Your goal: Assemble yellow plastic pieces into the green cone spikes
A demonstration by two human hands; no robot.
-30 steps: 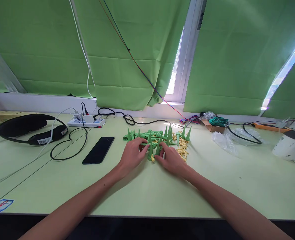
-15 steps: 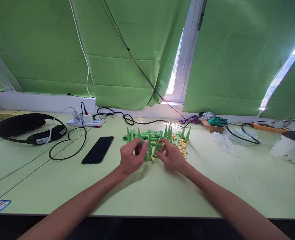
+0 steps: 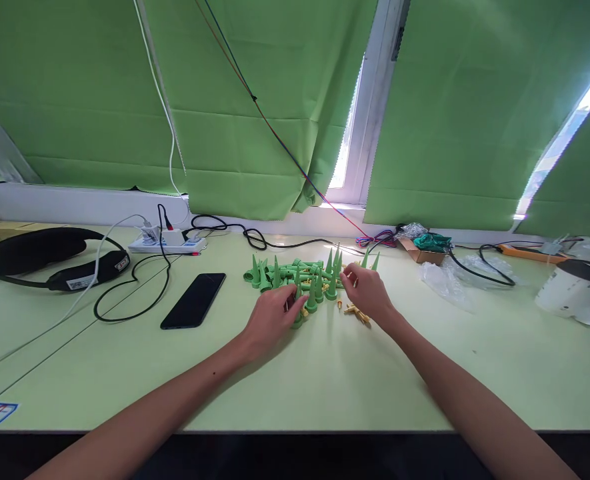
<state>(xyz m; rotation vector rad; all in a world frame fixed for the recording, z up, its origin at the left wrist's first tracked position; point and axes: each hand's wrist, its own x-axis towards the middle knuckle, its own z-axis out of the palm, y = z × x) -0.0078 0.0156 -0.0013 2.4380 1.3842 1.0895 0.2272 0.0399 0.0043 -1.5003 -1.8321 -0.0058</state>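
My left hand (image 3: 273,312) is closed around a green cone-shaped piece (image 3: 297,321) standing upright on the table. A small yellow piece (image 3: 305,312) shows by its thumb. My right hand (image 3: 369,288) has its fingertips pinched at the right side of the pile; what they hold, if anything, is hidden. Several green cones (image 3: 331,288) stand upright between my hands, in front of a heap of lying green pieces (image 3: 302,270). Small yellow pieces (image 3: 359,315) lie just below my right hand, partly covered by it.
A black phone (image 3: 193,301) lies left of the pile. Farther left are a black headband-like device (image 3: 89,270) and a power strip (image 3: 167,241) with cables. To the right stand a small cardboard box (image 3: 423,253), clear plastic wrap (image 3: 445,285) and a white container (image 3: 572,290).
My right hand has moved right and slightly away from me, from the front cones to the pile's right side. My left hand has lowered a little, staying at the front cone.
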